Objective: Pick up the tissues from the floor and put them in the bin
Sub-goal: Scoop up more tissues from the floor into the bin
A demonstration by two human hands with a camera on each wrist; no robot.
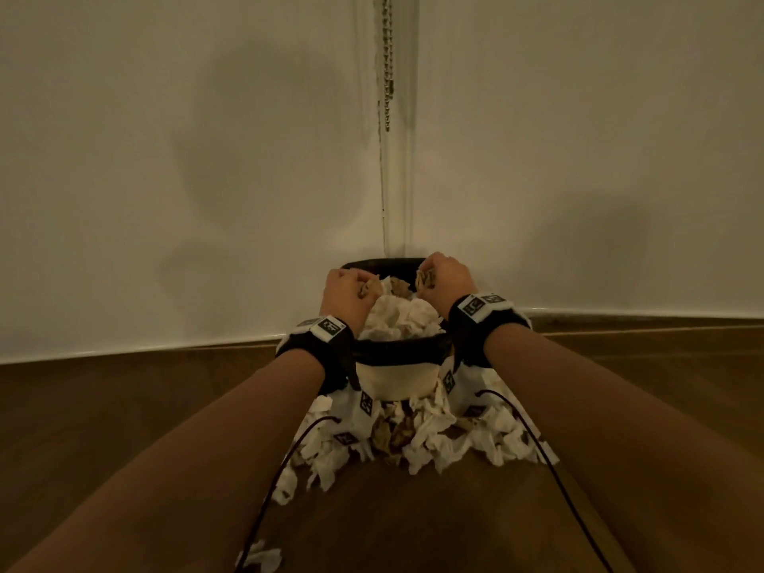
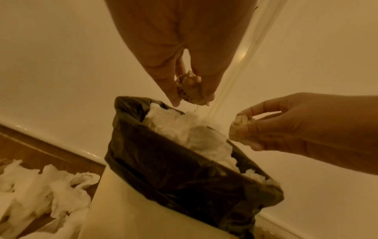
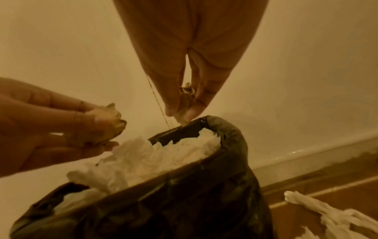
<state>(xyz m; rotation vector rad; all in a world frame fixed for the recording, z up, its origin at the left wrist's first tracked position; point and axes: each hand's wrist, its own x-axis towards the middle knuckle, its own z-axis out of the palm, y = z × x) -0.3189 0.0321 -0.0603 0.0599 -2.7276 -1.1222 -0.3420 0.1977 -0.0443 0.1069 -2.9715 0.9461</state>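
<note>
Holding a small brown crumpled wad [image 1: 366, 289] in its curled fingers, the left hand [image 1: 345, 293] hangs over the left side of the bin [image 1: 395, 376]. The right hand [image 1: 448, 275] pinches another brown wad [image 1: 426, 279] over the far right side of the rim. Both hands are closed tight around their wads. The bin is pale, with a black bag [image 2: 174, 171] folded over its top, and it stands in the corner where two white walls [image 1: 165, 159] meet. White tissues in the bin [image 1: 399, 318] pile up higher than the rim, right under the hands. Many more tissues on the floor [image 1: 434, 438] lie in a heap on the brown wood, touching the near side of the bin, with brown scraps mixed in. A few more bits [image 1: 258, 556] lie closer to the person. A bead chain [image 1: 387, 64] hangs down in the corner above the bin. Black bands with white tags [image 1: 326, 328] wrap both wrists, and thin dark wires [image 1: 550, 469] run back along the arms.
</note>
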